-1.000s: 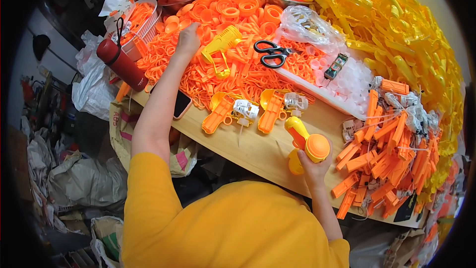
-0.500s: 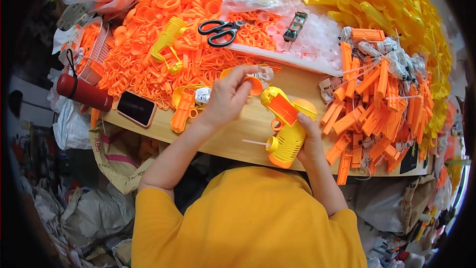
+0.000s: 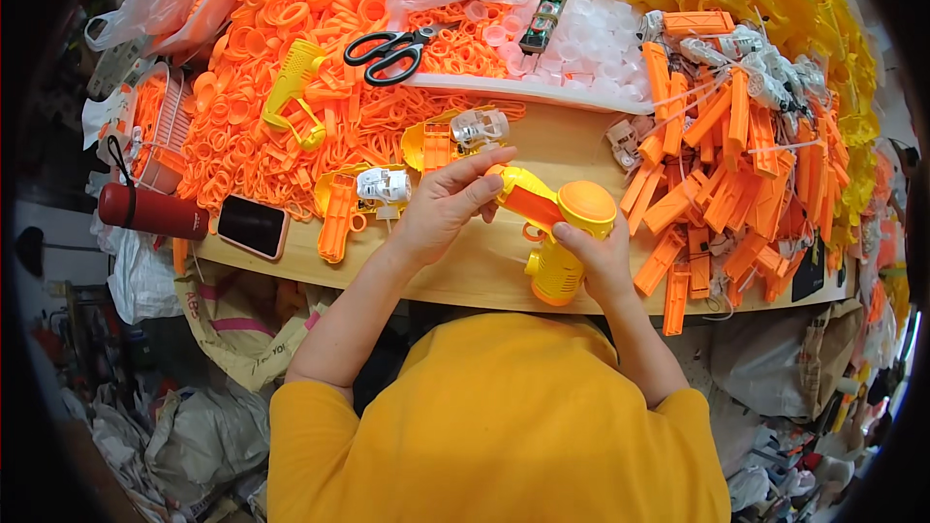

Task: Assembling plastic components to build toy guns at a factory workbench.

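Observation:
My right hand (image 3: 598, 257) is wrapped round a yellow plastic toy housing (image 3: 556, 273), held tilted above the table. A round orange cap sits on its upper right end, and an orange insert (image 3: 533, 201) lies in its open channel. My left hand (image 3: 448, 210) is closed at the housing's other end, fingertips pinching a small orange cap (image 3: 496, 171) that they mostly hide. Left of that hand, a yellow half shell (image 3: 336, 218) with an orange battery box and a white motor unit rests on the table. A second similar half shell (image 3: 438, 143) lies beyond it.
Loose orange parts (image 3: 252, 126) heap up at the far left, with scissors (image 3: 392, 53) and a yellow housing on top. A white tray (image 3: 523, 89) holds translucent cups. Wired orange boxes (image 3: 707, 174) pile at right. A phone (image 3: 252, 227) and red flask (image 3: 153, 211) lie left.
My left hand has brought the orange cap against the end of the housing. My right hand has turned the housing, so its round orange cap now faces up. The view has shifted slightly.

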Demonstrator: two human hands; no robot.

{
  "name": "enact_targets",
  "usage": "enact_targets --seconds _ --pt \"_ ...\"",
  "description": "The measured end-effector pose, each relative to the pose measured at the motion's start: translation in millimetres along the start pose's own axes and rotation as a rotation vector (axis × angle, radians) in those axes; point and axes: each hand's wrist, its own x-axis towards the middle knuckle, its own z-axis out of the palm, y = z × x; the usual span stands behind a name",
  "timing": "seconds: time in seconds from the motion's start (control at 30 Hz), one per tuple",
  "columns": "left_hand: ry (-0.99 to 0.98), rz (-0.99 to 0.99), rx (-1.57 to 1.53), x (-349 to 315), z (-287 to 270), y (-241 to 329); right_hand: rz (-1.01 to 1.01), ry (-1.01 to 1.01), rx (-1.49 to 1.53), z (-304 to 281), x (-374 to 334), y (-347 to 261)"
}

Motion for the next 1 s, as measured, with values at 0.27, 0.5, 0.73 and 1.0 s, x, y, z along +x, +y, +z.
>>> enact_targets --seconds 0.27,0.5,0.73,1.0 --pt "-0.105 0.319 0.374 -13.7 11.1 11.3 0.533 -0.107 0.564 -5.9 2.3 -12.6" --pt "0.055 0.361 0.313 -12.7 11.6 1.0 0.493 -0.200 0.466 7.1 -4.4 -11.6" --pt "-0.021 0.307 0.341 -10.1 21.5 -2.7 0.515 -0.264 0.432 5.8 -4.0 -7.2" --pt "-0.106 0.350 0.320 -14.3 17.7 1.9 0.573 -0.318 0.420 10.3 -1.8 -6.4"
